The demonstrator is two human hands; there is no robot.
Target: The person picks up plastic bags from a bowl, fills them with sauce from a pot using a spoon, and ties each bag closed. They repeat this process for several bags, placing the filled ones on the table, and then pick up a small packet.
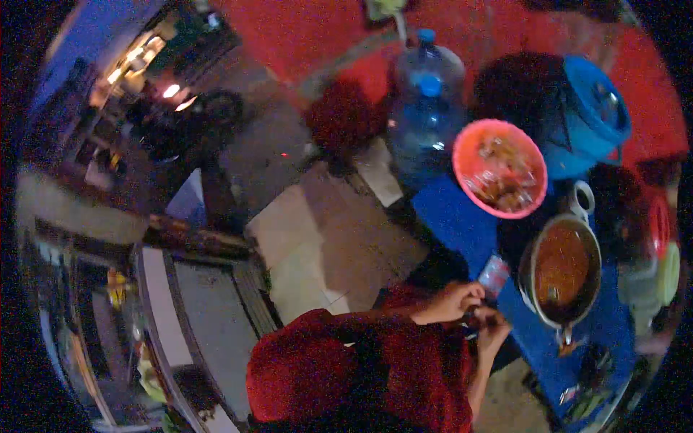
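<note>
My left hand (pixel 456 303) is closed, its fingers pinched at the lower end of a small shiny packet (pixel 494 276) with pale and reddish patches. Close below it, my right hand (pixel 494 330) has its fingers curled inward, nearly touching the left. Something small and dark shows between the two hands, too blurred to name. Both hands are over the near edge of a blue table (pixel 521 312). Beside them on the table stands a pot (pixel 563 263) of reddish-brown sauce or stew, with a ladle-like handle (pixel 567 339) at its near rim.
A pink basket (pixel 462 177) holds several clear plastic-wrapped items. Behind are large water bottles (pixel 427 108) and a blue bucket-like container (pixel 577 130). A red container (pixel 658 224) stands at right. To the left are floor tiles (pixel 296 267) and a framed glass case (pixel 209 310).
</note>
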